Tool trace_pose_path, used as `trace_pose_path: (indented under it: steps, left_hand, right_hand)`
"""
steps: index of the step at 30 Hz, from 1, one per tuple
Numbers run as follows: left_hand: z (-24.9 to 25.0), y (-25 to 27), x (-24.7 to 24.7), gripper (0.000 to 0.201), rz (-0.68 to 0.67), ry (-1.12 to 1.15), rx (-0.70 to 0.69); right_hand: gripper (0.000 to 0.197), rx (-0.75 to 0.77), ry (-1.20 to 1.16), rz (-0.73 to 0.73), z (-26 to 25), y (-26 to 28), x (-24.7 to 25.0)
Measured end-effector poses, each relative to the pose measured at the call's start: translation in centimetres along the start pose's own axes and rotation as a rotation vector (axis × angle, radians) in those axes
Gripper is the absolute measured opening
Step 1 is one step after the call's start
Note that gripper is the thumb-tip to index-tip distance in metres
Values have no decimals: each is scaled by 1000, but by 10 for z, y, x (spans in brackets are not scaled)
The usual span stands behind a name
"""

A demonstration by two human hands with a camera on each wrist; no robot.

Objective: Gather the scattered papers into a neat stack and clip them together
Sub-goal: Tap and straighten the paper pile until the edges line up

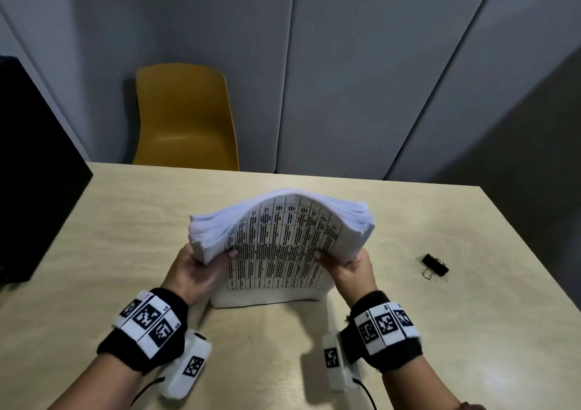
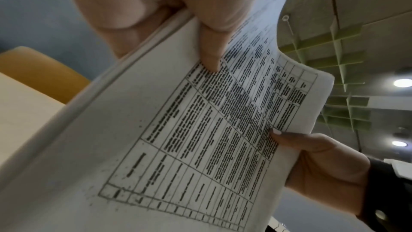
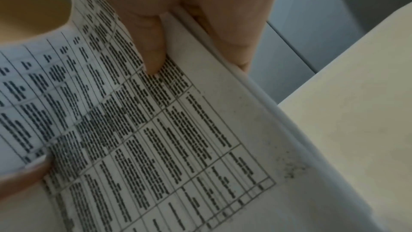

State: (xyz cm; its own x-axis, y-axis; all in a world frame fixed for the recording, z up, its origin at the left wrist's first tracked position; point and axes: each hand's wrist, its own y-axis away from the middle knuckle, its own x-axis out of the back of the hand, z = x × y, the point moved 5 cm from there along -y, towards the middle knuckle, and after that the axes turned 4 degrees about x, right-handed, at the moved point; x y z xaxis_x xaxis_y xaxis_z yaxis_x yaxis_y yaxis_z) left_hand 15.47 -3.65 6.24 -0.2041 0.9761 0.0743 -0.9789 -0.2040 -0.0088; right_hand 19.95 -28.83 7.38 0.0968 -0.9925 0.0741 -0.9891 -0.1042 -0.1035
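Your left hand (image 1: pixel 191 271) and right hand (image 1: pixel 349 268) each grasp a side of the papers (image 1: pixel 279 246), standing on the table (image 1: pixel 125 221) at centre frame, top bowed away. The clip (image 1: pixel 435 265) lies at right.

The stack of papers (image 1: pixel 283 246) is white, its facing sheet printed with a black-ruled table full of dark dashes of text (specks of grey toner dot the margins in the wrist views), and it stands on a pale beige table (image 1: pixel 408 331) with faint wood grain. The binder clip (image 1: pixel 435 265) is black with silvery wire handles, the chair (image 1: pixel 185 120) is mustard yellow, and the wall panels (image 1: pixel 361 63) are bluish grey. Both wristbands (image 1: pixel 147 324) are black, carrying white tags printed with black square-code patterns.
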Motion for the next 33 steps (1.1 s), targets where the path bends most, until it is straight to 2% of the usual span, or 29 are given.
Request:
trace_pose_path:
  steps: [2,3,5,7,8,10,11,12,13,14,15,16,17,19,20,21,23,25,26,28,29,30,31,32,33]
  left_hand:
    - [0,0,0,33,-3,-40,-32]
    - [0,3,0,30,-10,-57,-19]
    - [-2,7,-3,36,-38,-67,8]
    - [-4,11,-8,40,-78,-94,-1]
    - [-2,12,-9,37,-68,-106,3]
    - [1,11,-6,16,-10,-90,-5]
    - [1,10,-4,25,-4,-78,-26]
    - [-1,10,-2,47,-7,-53,-34]
    - [-4,10,1,60,-17,-55,-35]
    - [-4,11,3,59,0,-55,-34]
    - [-1,13,4,47,14,-79,-28]
    - [0,14,5,26,36,-65,-10]
    - [3,15,6,7,56,-48,6]
    - [5,18,7,28,113,2,15]
    - [5,19,9,31,151,51,19]
    - [8,20,11,29,188,87,23]
    - [6,20,11,20,203,188,52]
    - [2,21,8,15,195,287,82]
    - [-3,22,6,27,169,367,91]
    - [-13,23,-1,76,133,472,144]
    - [-15,25,-4,92,139,497,179]
    - [-16,27,-5,96,124,528,201]
    - [-16,28,-4,88,123,547,227]
    - [-15,28,-2,70,115,587,248]
    - [-14,27,6,42,130,636,268]
  right_hand:
    - [30,-10,-16,26,1,1,1]
    - [30,-24,-18,22,2,1,0]
    - [28,-68,20,-13,8,5,-4]
    - [16,-82,66,-9,11,9,-8]
    - [9,-75,78,18,12,9,-8]
    - [9,-78,72,58,13,8,-7]
    - [11,-81,60,62,12,8,-8]
    - [18,-83,45,58,10,7,-9]
    - [26,-81,19,52,8,6,-8]
    - [31,-79,9,52,7,6,-7]
    - [35,-74,30,58,7,7,-6]
    - [42,-79,90,74,7,9,-4]
    - [55,-95,172,106,10,11,0]
    - [89,-147,258,207,20,18,9]
    - [102,-183,231,255,24,22,11]
    - [111,-229,153,283,28,25,11]
    - [118,-321,-181,306,37,29,5]
    - [112,-394,-582,238,43,33,-8]
    - [107,-416,-721,157,43,35,-15]
    - [87,-432,-864,10,36,42,-27]
    - [71,-418,-876,-8,33,42,-29]
    - [55,-379,-859,-2,29,41,-27]
    - [43,-328,-812,5,24,38,-22]
    - [35,-283,-759,13,19,36,-16]
    - [29,-245,-694,24,17,32,-6]
